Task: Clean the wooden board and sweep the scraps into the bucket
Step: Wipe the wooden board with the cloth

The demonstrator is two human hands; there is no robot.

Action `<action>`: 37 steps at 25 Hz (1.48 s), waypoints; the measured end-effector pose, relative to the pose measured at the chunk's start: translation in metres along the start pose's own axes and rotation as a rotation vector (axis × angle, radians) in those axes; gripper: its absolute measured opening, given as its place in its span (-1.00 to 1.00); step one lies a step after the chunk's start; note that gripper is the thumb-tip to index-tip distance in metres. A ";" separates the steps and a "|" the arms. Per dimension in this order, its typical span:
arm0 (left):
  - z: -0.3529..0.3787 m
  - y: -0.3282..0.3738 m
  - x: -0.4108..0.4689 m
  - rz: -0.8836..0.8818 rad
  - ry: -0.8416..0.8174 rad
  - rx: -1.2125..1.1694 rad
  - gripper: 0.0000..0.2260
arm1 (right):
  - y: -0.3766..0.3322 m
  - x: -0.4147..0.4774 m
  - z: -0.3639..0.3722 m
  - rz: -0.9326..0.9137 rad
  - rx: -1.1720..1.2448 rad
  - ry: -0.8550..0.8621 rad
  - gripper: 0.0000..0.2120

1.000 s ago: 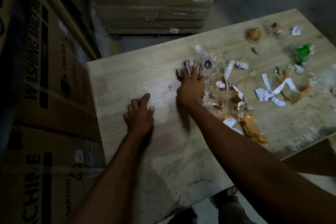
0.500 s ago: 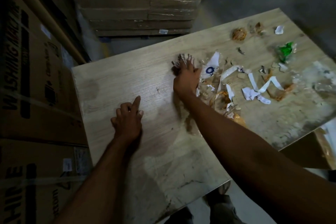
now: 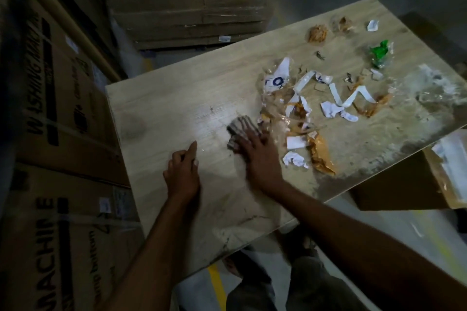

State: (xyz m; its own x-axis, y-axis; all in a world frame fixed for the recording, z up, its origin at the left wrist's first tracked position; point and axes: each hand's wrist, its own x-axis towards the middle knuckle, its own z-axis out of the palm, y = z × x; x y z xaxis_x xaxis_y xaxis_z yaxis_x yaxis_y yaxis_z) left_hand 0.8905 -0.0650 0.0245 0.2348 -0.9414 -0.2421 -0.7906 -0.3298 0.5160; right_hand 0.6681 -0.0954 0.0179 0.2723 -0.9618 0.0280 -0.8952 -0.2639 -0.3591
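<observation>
Wooden board (image 3: 164, 98): I am pressing a striped cloth (image 3: 238, 126) beneath my flat right hand (image 3: 260, 156); left hand (image 3: 182, 174), half-curled, empty, resting beside the cloth; scraps (image 3: 298, 113) opposite.

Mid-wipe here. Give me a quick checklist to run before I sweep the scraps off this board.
1. Cloth under right hand, pressed on the board: ok.
2. Left hand resting on the wooden board, out of the cloth's way: ok.
3. Scraps gathered in one pile: not ok, they are spread over the right half, as far as the green wrapper.
4. Bucket placed for the sweep: cannot tell, none in view.
5. Near-left area wiped: cannot tell, dim light.
</observation>
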 end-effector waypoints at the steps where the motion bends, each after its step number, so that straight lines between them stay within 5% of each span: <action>1: 0.004 0.005 -0.010 -0.015 0.001 0.004 -0.51 | 0.010 0.012 -0.016 -0.055 0.008 0.047 -0.32; 5: 0.023 0.020 -0.049 -0.005 -0.006 0.038 -0.51 | 0.008 -0.027 -0.061 -0.372 -0.101 0.072 -0.39; 10: 0.052 0.046 -0.104 0.057 -0.022 0.064 -0.52 | 0.077 -0.159 -0.048 -0.445 -0.165 -0.129 -0.30; 16: 0.096 0.113 -0.138 0.103 -0.105 0.199 -0.47 | 0.131 -0.062 -0.072 -0.418 -0.209 -0.112 -0.57; 19: 0.110 0.131 -0.144 0.070 -0.084 0.202 -0.46 | 0.137 -0.071 -0.093 -0.467 -0.145 -0.006 -0.54; 24: 0.133 0.166 -0.159 -0.116 0.019 0.057 -0.45 | 0.208 -0.150 -0.097 -0.686 -0.075 -0.201 -0.34; 29: 0.152 0.195 -0.163 -0.241 0.108 -0.002 -0.48 | 0.227 -0.070 -0.112 -0.645 -0.064 -0.123 -0.63; 34: 0.163 0.220 -0.169 -0.167 0.082 -0.087 -0.53 | 0.250 -0.088 -0.133 -0.677 -0.061 -0.099 -0.54; 37: 0.174 0.236 -0.163 -0.072 0.044 -0.048 -0.66 | 0.307 -0.131 -0.136 -0.648 -0.104 -0.159 -0.30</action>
State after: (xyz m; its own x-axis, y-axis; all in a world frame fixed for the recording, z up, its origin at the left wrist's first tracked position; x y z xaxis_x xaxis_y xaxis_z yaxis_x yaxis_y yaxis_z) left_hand 0.5673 0.0226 0.0431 0.3153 -0.9170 -0.2445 -0.7432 -0.3988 0.5372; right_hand 0.3098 -0.0598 0.0310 0.8072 -0.5864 0.0673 -0.5605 -0.7973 -0.2240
